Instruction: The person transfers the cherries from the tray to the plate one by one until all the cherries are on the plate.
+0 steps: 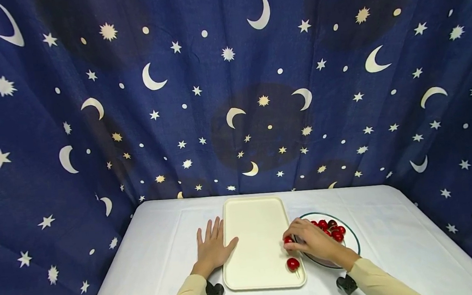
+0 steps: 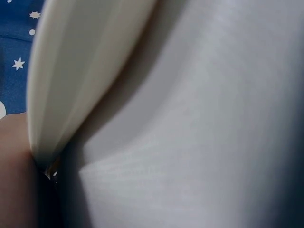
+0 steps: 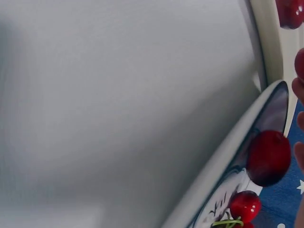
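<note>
My right hand (image 1: pixel 311 238) pinches a red cherry (image 1: pixel 288 240) over the right rim of a cream rectangular tray (image 1: pixel 254 239). A second cherry (image 1: pixel 293 264), its stem toward me, lies in the tray's near right corner. Beneath my right hand and wrist is a round plate (image 1: pixel 352 242) with a dark green rim, bearing several cherries (image 1: pixel 337 235). In the right wrist view a dark cherry (image 3: pixel 269 158) sits near the plate's edge, and fingertips show at the right border. My left hand (image 1: pixel 213 250) lies with fingers spread on the cloth, its thumb on the tray's left rim.
A white cloth (image 1: pixel 164 247) covers the table. Behind and beside it hangs a dark blue curtain (image 1: pixel 200 122) with moons and stars. Each wrist wears a black device, such as the left one (image 1: pixel 214 291). Tray and plate stand close together.
</note>
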`<state>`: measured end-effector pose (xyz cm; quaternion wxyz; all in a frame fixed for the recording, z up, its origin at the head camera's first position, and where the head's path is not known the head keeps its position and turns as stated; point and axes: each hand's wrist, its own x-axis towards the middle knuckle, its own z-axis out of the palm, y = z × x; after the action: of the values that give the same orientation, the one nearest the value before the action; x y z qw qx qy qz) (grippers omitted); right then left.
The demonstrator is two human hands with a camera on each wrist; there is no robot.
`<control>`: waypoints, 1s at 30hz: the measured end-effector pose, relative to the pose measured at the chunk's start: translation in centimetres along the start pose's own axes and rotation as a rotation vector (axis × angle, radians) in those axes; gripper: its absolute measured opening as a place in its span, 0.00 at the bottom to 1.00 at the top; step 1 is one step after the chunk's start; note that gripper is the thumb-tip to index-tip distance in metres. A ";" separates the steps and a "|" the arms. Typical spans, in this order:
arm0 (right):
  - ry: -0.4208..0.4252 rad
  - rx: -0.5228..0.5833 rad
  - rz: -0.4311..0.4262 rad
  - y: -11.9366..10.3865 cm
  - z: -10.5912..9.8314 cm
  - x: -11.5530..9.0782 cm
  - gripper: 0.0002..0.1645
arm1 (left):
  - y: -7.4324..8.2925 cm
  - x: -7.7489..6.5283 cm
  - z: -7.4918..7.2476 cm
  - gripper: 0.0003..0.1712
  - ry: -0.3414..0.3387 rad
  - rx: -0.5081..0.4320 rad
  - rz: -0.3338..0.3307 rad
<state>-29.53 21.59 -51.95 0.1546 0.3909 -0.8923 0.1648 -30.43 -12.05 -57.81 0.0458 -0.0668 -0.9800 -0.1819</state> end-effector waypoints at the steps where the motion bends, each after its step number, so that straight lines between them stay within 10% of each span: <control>1: 0.001 -0.001 0.013 0.0 0.0 0.0 0.10 | 0.0 -0.1 0.0 0.51 0.001 -0.005 0.000; 30: 0.200 -0.058 0.361 2.4 -0.6 -1.4 0.15 | 0.3 -0.2 -0.6 0.50 0.001 -0.017 0.000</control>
<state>-30.34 24.25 -52.41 0.2216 0.2014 -0.9324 0.2022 -30.12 -11.99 -57.13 0.0458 -0.0672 -0.9784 -0.1902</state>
